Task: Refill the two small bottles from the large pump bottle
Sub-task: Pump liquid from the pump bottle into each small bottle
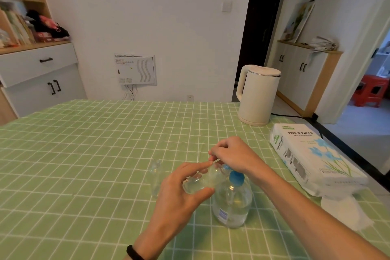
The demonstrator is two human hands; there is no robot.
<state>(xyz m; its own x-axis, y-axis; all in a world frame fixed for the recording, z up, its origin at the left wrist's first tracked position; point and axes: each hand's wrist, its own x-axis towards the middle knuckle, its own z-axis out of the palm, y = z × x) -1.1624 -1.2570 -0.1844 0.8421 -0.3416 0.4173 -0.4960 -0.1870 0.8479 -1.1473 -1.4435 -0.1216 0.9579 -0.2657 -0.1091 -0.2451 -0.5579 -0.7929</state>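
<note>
The fingers of the left hand [181,194] are grasping a small clear plastic bottle [200,181], tilted above the large clear pump bottle with a blue head [232,205] near the green checked tabletop's [84,154] front-right edge. The right hand [230,154] is pinching its mouth end. It is probably light, slick and squashy, so mid-body holding suits it.

White wall [168,27], dark doorway [266,27], shelf [33,0] probably holding books [18,26].
</note>
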